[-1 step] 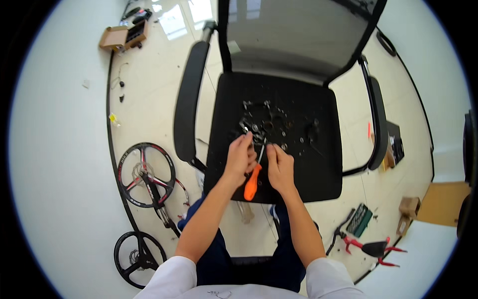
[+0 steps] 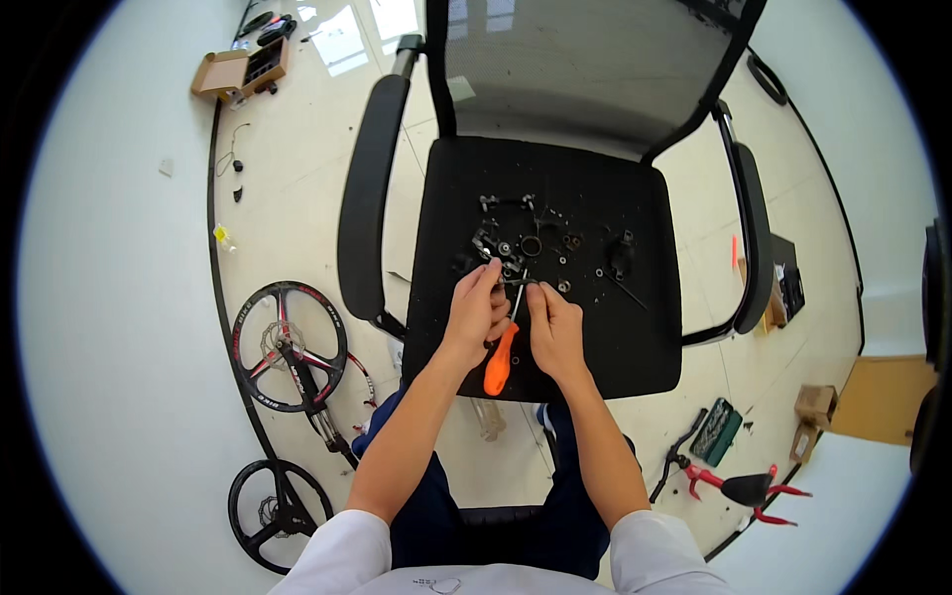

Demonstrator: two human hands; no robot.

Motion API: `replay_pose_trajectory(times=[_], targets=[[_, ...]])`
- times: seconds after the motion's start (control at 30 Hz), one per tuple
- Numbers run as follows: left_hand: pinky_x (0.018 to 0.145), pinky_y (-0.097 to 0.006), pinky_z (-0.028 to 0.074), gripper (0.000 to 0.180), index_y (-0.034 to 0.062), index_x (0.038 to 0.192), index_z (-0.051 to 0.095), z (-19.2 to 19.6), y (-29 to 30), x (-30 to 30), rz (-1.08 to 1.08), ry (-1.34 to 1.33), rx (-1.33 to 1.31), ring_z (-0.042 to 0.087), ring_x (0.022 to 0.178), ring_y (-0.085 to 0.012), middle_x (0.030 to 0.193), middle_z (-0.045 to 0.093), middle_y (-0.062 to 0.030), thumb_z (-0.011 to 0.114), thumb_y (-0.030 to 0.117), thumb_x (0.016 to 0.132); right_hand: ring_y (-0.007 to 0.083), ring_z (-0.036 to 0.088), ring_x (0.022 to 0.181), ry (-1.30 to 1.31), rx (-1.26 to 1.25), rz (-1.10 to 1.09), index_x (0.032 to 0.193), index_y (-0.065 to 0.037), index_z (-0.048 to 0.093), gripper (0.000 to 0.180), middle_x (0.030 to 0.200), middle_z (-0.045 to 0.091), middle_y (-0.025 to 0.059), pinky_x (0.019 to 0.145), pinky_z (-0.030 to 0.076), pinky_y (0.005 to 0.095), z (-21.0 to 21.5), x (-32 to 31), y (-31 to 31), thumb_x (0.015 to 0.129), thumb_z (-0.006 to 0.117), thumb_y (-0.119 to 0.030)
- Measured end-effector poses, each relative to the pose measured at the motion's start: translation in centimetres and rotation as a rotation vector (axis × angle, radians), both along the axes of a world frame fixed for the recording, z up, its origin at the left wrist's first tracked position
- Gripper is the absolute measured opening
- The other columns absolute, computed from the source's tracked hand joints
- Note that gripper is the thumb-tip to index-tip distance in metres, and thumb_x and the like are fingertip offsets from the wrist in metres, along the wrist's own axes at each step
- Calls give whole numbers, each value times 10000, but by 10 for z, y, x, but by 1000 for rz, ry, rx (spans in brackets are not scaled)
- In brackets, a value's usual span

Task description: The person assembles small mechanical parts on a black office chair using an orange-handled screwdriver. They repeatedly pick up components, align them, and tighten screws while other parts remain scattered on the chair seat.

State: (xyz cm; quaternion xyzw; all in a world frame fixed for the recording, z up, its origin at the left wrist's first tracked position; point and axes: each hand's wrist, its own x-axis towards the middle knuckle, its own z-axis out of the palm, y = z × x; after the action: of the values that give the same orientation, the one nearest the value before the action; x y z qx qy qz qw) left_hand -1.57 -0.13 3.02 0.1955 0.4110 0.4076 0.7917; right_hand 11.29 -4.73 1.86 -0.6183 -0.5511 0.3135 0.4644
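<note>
Above the front of a black chair seat [image 2: 635,347], my left hand [image 2: 478,312] is closed, its thumb and finger pinched on a small dark metal part. Close beside it, my right hand [image 2: 556,330] is also closed, pinching at the end of a thin dark piece [image 2: 523,282] that reaches toward the left hand. An orange-handled screwdriver [image 2: 502,362] lies between the hands, its shaft pointing away from me. Just beyond the fingers are several small metal parts, among them a ring [image 2: 532,245] and a silver bracket-like piece [image 2: 508,203]. My fingers hide much of what they grip.
Right on the seat lie a black part [image 2: 622,255] and a thin dark rod [image 2: 627,293]. Armrests [image 2: 374,198] flank the seat. Spoked wheels [image 2: 290,347] rest on the floor at left. A green tool case [image 2: 716,433] and a red frame-like part [image 2: 706,480] are at lower right.
</note>
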Motion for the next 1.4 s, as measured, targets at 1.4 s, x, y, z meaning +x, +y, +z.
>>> replay_pose_trajectory(times=[1.4], targets=[[486, -243, 315, 335, 64, 765, 504, -54, -17, 10, 176, 555, 317, 362, 562, -37, 628, 408, 32, 555, 299, 998, 435, 614, 612, -280, -32, 73, 932, 34, 606, 204, 651, 593, 260, 543, 463, 500, -20, -32, -16, 955, 530, -154]])
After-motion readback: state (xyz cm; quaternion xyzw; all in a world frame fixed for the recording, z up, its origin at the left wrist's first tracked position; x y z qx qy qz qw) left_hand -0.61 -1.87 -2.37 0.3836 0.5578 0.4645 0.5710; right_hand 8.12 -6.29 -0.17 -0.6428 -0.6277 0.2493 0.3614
